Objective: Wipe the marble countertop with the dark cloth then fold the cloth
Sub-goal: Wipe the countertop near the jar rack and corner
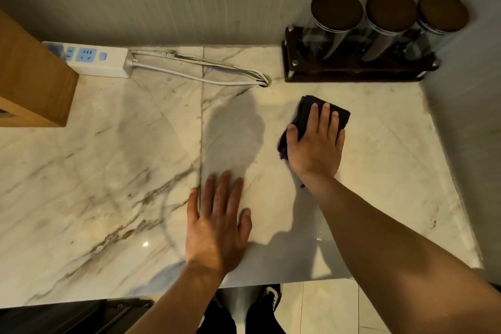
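A dark cloth (307,111), bunched into a small pad, lies on the pale veined marble countertop (108,171) right of centre. My right hand (315,144) presses flat on top of it, fingers spread and pointing toward the wall, and covers most of it. My left hand (217,225) rests palm down on the bare marble nearer the front edge, fingers apart, holding nothing.
A wooden rack with three dark-lidded glass jars (363,35) stands at the back right against the wall. A white power strip (89,59) with its cable (203,73) lies at the back left, beside a wooden box (29,76). The counter's front edge (271,283) runs below my arms.
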A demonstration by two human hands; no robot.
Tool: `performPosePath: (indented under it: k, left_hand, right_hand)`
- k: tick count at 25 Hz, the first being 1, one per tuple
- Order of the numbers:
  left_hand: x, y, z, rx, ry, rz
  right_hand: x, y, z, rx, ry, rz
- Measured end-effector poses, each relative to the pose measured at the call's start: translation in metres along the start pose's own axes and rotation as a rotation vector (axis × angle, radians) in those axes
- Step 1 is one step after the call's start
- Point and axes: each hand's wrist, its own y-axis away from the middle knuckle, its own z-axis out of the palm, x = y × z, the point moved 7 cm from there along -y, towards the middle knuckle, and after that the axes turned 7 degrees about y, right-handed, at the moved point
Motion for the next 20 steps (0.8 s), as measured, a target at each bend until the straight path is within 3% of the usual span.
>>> performPosePath:
  k: [20]
  left_hand:
    - [-0.002,0.002,0.006,-0.014,-0.032,-0.011]
  right_hand:
    - [0.057,0.146,0.009,0.039,0.0,0.016]
